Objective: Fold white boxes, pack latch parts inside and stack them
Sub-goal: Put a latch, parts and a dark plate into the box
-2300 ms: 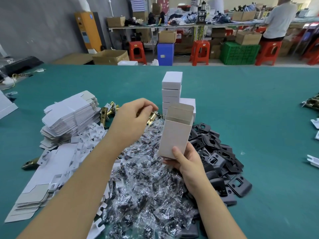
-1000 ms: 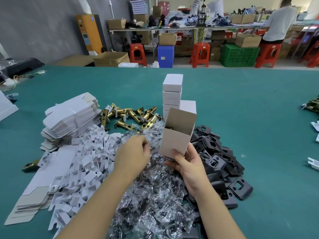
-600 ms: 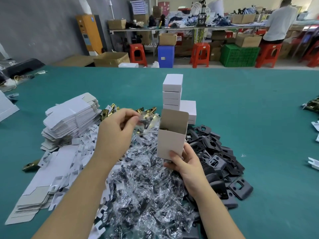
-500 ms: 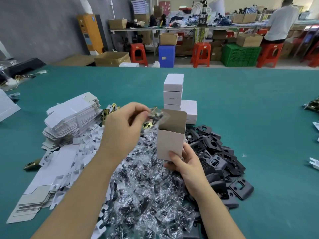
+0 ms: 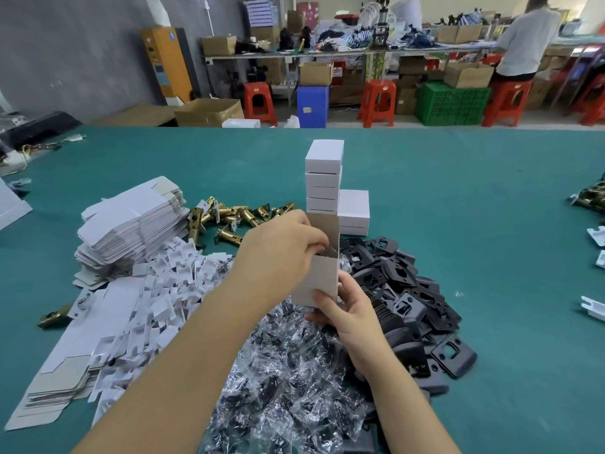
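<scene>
My right hand (image 5: 350, 309) grips the bottom of an upright white box (image 5: 316, 280) whose top flap stands open. My left hand (image 5: 281, 253) is at the box's mouth, fingertips pinched together and dipped inside; the small plastic bag of parts they pinch is hidden by the fingers and the box wall. Just behind stands a stack of closed white boxes (image 5: 324, 178), with a shorter stack (image 5: 353, 208) to its right. Brass latches (image 5: 235, 217) lie left of the stacks.
On the green table (image 5: 474, 224), a heap of small plastic bags (image 5: 288, 371) lies under my arms. Black plates (image 5: 402, 296) are piled to the right, with flat box blanks (image 5: 131, 224) and white card inserts (image 5: 157, 299) to the left. A person works at the far benches.
My left hand picked a small plastic bag from the heap, lifted it and brought it right into the open top of the box. The right hand kept holding the box.
</scene>
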A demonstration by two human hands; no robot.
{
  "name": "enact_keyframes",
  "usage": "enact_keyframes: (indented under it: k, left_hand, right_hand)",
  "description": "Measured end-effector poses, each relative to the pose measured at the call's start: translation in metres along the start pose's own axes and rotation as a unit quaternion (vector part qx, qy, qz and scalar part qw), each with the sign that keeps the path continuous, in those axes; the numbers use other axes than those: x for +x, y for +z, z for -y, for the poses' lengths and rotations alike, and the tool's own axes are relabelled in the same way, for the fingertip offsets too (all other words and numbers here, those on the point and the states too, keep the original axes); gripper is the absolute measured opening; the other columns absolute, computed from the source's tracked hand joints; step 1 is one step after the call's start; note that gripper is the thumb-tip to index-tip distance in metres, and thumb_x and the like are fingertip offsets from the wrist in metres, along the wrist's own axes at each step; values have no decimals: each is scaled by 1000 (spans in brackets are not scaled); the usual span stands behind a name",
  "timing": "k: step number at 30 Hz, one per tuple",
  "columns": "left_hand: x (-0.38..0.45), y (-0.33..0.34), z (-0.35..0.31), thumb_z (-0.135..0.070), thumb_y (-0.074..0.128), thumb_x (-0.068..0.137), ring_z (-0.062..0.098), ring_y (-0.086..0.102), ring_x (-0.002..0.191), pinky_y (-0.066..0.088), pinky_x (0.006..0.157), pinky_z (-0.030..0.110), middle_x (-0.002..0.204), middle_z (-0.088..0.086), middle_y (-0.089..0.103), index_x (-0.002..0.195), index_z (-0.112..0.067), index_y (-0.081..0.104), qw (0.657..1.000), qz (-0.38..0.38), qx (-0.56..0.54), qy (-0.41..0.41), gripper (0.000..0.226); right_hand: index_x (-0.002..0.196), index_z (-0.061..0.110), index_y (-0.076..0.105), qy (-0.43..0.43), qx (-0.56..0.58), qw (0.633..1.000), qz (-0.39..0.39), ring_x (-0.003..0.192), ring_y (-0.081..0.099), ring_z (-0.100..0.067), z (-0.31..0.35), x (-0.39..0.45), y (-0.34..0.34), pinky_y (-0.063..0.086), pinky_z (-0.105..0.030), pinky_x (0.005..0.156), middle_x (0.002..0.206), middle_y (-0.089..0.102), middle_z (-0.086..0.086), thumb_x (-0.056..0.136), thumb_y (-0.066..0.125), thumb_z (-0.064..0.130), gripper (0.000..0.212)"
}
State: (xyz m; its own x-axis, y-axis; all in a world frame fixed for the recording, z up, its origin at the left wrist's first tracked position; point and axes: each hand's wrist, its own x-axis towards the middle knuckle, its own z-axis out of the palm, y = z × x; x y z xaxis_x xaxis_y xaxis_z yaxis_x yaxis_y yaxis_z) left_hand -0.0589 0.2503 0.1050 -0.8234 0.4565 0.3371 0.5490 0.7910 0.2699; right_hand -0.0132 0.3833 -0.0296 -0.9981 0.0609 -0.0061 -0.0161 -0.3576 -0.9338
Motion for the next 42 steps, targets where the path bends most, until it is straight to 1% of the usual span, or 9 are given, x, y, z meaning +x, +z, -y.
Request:
enact_keyframes:
  k: [5,9,14,30,33,36,38,40,42]
  left_hand:
    - [3,-1,-6,-31,45,106,18,63,109,50,88,37,116,-10,69,124,-34,66,997,13,69,8,27]
    - [-6,0,-3,-40,45,104,14,64,97,50,76,32,102,-10,69,114,-36,67,997,-1,66,40,25]
    - [-8,6,-2,-51,41,103,14,64,95,43,68,29,101,-9,68,120,-38,63,994,18,98,48,31]
    - [-9,13,-6,-51,43,102,16,59,101,52,84,36,111,-9,61,118,-32,65,995,79,56,22,33]
    - [-13,14,-1,-43,50,103,12,61,104,53,85,36,121,-13,63,124,-32,66,998,29,-3,48,29]
    - [-18,19,9,-23,62,98,5,61,93,55,79,29,121,-8,67,118,-21,73,986,-123,-84,78,23]
    - [-21,27,23,-15,64,96,4,58,97,53,83,24,120,-5,64,120,-17,72,966,-214,-134,51,26]
    - [-27,38,36,-17,65,96,8,56,111,51,94,30,127,-9,54,133,-25,63,953,-209,-217,-16,37]
    - [-35,51,43,-21,66,97,8,55,119,53,96,33,132,-14,49,142,-35,53,943,-148,-291,-68,49]
  right_hand:
    - [117,34,70,1,-5,1000,-4,99,72,-34,0,0,-1,62,-36,79,114,71,-9,97,70,12,31]
    - [122,24,67,0,-11,1000,-4,91,72,-33,0,1,-2,62,-35,78,113,71,-14,97,69,10,28]
    - [120,24,68,1,-10,1000,-5,90,72,-34,-2,0,-3,60,-31,74,116,69,-17,97,69,9,28]
    - [127,22,65,-7,-22,1000,0,102,70,-39,-6,4,-5,62,-41,82,116,70,-19,99,67,10,30]
    - [127,21,65,-5,-16,1000,-4,104,70,-36,-5,4,-5,61,-40,82,118,69,-17,98,70,13,30]
    - [131,23,63,-6,-6,1000,-5,104,72,-31,-8,4,-7,62,-38,81,120,71,-9,98,68,11,35]
    - [132,24,61,-7,-16,1000,-1,106,72,-29,-9,5,-7,62,-38,82,121,72,-5,99,67,12,36]
    - [135,25,58,-4,-33,999,8,109,71,-30,-9,5,-8,62,-41,85,125,72,-3,98,68,21,39]
    - [137,30,56,6,-47,999,25,108,72,-30,-8,5,-8,61,-46,88,125,72,-4,95,68,30,44]
